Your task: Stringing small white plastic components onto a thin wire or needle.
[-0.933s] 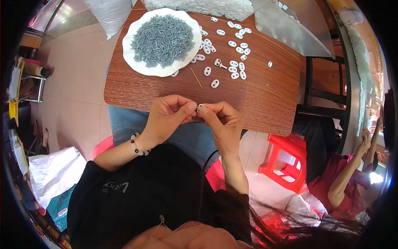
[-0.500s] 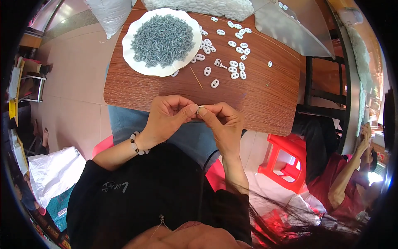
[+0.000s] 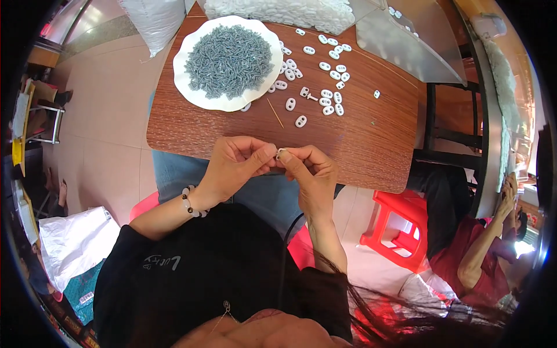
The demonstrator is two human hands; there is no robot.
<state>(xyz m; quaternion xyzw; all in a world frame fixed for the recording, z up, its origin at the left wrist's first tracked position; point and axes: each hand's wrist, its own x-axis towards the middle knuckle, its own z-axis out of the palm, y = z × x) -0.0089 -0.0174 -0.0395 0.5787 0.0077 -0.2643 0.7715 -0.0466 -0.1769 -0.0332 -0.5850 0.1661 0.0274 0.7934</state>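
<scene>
Just off the near edge of the table, both hands meet fingertip to fingertip. My right hand point(image 3: 316, 174) pinches a small white oval piece with two holes point(image 3: 280, 154) between thumb and fingers. My left hand point(image 3: 235, 168) is closed in a pinch right beside that piece; whatever its fingertips grip is too small or hidden to make out. Beyond the hands, several similar white two-hole pieces point(image 3: 300, 121) lie scattered on the table. A thin wooden stick point(image 3: 275, 112) rests near them, and a small pin-like part point(image 3: 312, 97) touches or lies close to one piece.
A white wavy-rimmed plate point(image 3: 182, 81) heaped with small grey-blue cylinders point(image 3: 229, 62) stands on the brown table point(image 3: 371, 133). Behind are a pile of white pieces point(image 3: 278, 10) and a metal tray point(image 3: 400, 49). At the right, a red stool point(image 3: 380, 226) and another person point(image 3: 470, 261).
The white piece has turned slightly between my fingers and more of it shows. My hands stay nearly in place; the whole view has shifted a little.
</scene>
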